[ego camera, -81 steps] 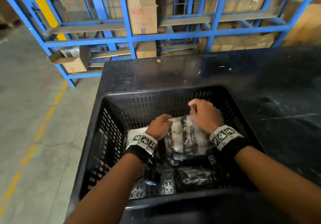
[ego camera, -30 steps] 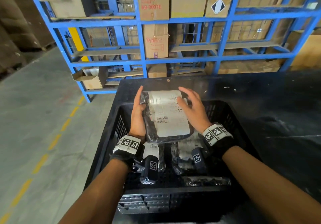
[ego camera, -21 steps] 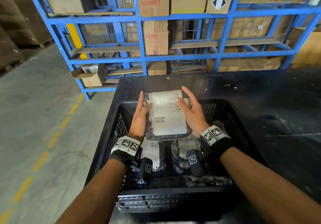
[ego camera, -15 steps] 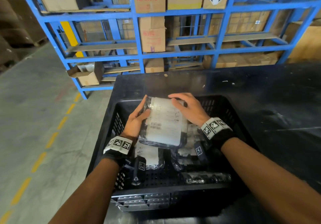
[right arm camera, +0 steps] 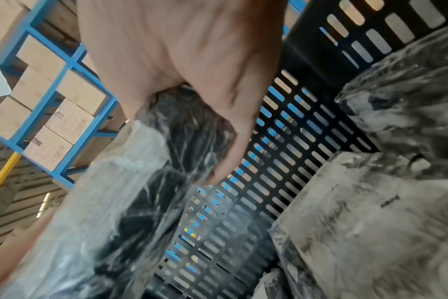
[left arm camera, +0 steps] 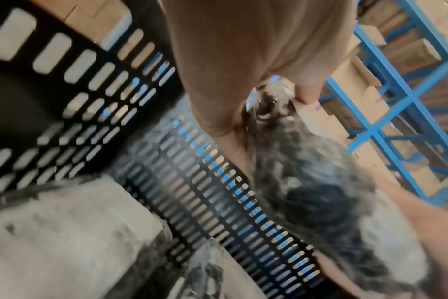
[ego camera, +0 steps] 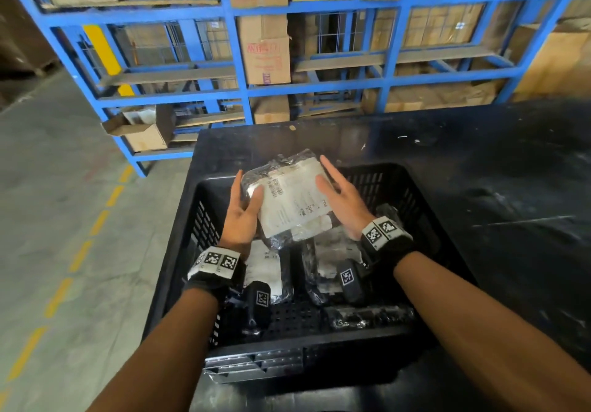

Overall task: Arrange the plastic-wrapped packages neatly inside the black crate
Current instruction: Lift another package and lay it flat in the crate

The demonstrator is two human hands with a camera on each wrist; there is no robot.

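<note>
Before blue racks, left hand and right hand clamp a package, newly raised above the black crate and turned for neater re-laying.

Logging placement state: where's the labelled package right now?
Head view, centre: the package is held off the floor between the left hand and right hand, above the far half of the crate, over the other packages lying inside.

A scuffed black table carries the black crate near its left edge.
</note>
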